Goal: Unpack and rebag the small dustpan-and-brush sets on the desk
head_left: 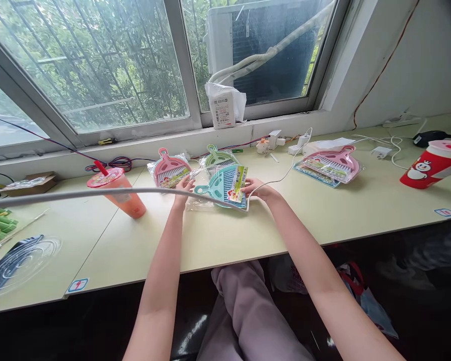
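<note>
A turquoise mini dustpan and brush set [220,184] with a yellow-green label card lies in the middle of the table, its handle toward the left. My right hand [261,189] grips its right end by the label card. At the handle side, my left hand [183,189] has its fingers closed on a clear plastic bag [200,203], which spreads partly under the turquoise set. Just behind are a pink dustpan set [169,168] in clear wrapping and a green dustpan set [215,155], partly covered by the turquoise one.
An orange drink cup [130,200] stands left, a red cup [432,168] far right. More wrapped dustpan sets [334,163] are stacked on the right. A white cable [285,173] runs past my right hand; a grey cord [78,194] crosses the view. Chargers [300,145] sit along the wall.
</note>
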{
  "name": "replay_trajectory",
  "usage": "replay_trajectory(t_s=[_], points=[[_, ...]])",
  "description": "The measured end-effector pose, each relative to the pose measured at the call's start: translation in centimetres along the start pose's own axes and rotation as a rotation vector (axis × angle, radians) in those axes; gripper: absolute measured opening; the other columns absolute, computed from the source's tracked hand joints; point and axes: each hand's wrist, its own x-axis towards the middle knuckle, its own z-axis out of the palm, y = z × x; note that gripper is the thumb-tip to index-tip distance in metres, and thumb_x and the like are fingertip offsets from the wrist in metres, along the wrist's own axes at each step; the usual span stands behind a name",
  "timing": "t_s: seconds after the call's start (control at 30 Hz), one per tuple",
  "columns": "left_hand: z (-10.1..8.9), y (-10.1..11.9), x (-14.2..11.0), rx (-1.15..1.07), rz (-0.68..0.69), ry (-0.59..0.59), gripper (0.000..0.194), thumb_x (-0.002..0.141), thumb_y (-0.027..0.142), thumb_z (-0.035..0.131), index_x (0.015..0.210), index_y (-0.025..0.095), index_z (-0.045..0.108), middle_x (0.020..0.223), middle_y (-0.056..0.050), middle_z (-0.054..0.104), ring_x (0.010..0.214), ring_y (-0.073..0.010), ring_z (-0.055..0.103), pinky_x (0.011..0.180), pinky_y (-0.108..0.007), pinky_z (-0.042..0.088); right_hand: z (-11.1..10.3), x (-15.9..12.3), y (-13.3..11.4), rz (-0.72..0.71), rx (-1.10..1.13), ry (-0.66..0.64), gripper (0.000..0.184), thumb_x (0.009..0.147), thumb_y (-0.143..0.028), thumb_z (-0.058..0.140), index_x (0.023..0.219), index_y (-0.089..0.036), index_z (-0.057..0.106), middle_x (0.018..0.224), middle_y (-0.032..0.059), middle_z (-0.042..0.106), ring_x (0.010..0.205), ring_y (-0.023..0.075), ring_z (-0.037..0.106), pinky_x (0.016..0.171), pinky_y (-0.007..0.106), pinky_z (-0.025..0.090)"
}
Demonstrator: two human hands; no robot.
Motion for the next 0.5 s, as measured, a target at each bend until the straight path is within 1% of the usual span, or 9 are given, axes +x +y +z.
replay_trajectory(t_s=[0.1, 0.17, 0.27, 0.33, 0.43, 0.47, 0.5], points=[[0.6, 0.2, -0.4, -0.041, 0.044, -0.124, 0.056, 0.084, 0.030, 0.071, 0.137, 0.017, 0.057, 0.124, -0.014, 0.068, 0.115, -0.0230, 0.065, 0.100, -0.035, 0.049, 0.2, -0.1, -0.1, -0.033, -0.016, -0.029, 0.051, 0.061, -0.006, 0.080, 0.110, -0.014, 0.071, 0.098, 0.0109, 0.077, 0.076, 0.0206, 0.074, 0.060, 0.026, 0.061], [0.7, 0.4, -0.6, -0.067, 0.063, -0.166, 0.056, 0.083, 0.028, 0.072, 0.136, 0.018, 0.057, 0.123, -0.014, 0.068, 0.122, -0.0236, 0.062, 0.104, -0.035, 0.047, 0.2, -0.2, -0.1, -0.066, -0.032, -0.059, 0.051, 0.061, -0.007, 0.081, 0.110, -0.015, 0.072, 0.098, 0.0107, 0.077, 0.076, 0.0207, 0.074, 0.059, 0.026, 0.061], [0.7, 1.0, -0.9, -0.058, 0.113, -0.157, 0.059, 0.081, 0.027, 0.074, 0.136, 0.020, 0.056, 0.124, -0.014, 0.067, 0.123, -0.0239, 0.061, 0.106, -0.038, 0.046, 0.4, -0.3, -0.2, -0.089, -0.057, -0.078, 0.050, 0.059, -0.006, 0.081, 0.108, -0.015, 0.073, 0.095, 0.0101, 0.077, 0.075, 0.0205, 0.073, 0.058, 0.026, 0.060], [0.7, 1.4, -1.3, -0.013, 0.157, -0.165, 0.062, 0.078, 0.026, 0.075, 0.137, 0.021, 0.056, 0.129, -0.014, 0.065, 0.124, -0.0246, 0.059, 0.108, -0.040, 0.045, 0.6, -0.4, -0.3, -0.090, -0.067, -0.064, 0.050, 0.057, -0.005, 0.081, 0.106, -0.015, 0.073, 0.092, 0.0095, 0.077, 0.073, 0.0204, 0.073, 0.058, 0.026, 0.060], [1.3, 1.7, -1.8, 0.059, 0.194, -0.208, 0.067, 0.072, 0.024, 0.080, 0.135, 0.026, 0.057, 0.137, -0.013, 0.061, 0.135, -0.0270, 0.050, 0.114, -0.043, 0.039, 1.1, -0.3, -0.2, -0.120, -0.061, -0.027, 0.049, 0.058, -0.008, 0.082, 0.105, -0.015, 0.073, 0.091, 0.0092, 0.077, 0.074, 0.0210, 0.073, 0.058, 0.026, 0.060], [1.5, 1.8, -2.0, 0.086, 0.212, -0.186, 0.071, 0.070, 0.025, 0.083, 0.136, 0.028, 0.057, 0.140, -0.012, 0.058, 0.140, -0.0281, 0.045, 0.116, -0.044, 0.035, 1.4, -0.3, -0.1, -0.139, -0.051, -0.020, 0.049, 0.058, -0.010, 0.082, 0.106, -0.015, 0.073, 0.092, 0.0094, 0.077, 0.075, 0.0215, 0.073, 0.059, 0.027, 0.060], [1.8, 1.8, -2.2, 0.118, 0.236, -0.130, 0.075, 0.068, 0.027, 0.085, 0.137, 0.029, 0.055, 0.143, -0.012, 0.055, 0.145, -0.0293, 0.038, 0.119, -0.045, 0.031, 1.6, -0.2, 0.0, -0.159, -0.040, -0.019, 0.049, 0.059, -0.012, 0.083, 0.107, -0.016, 0.072, 0.093, 0.0097, 0.077, 0.076, 0.0220, 0.074, 0.060, 0.027, 0.060]])
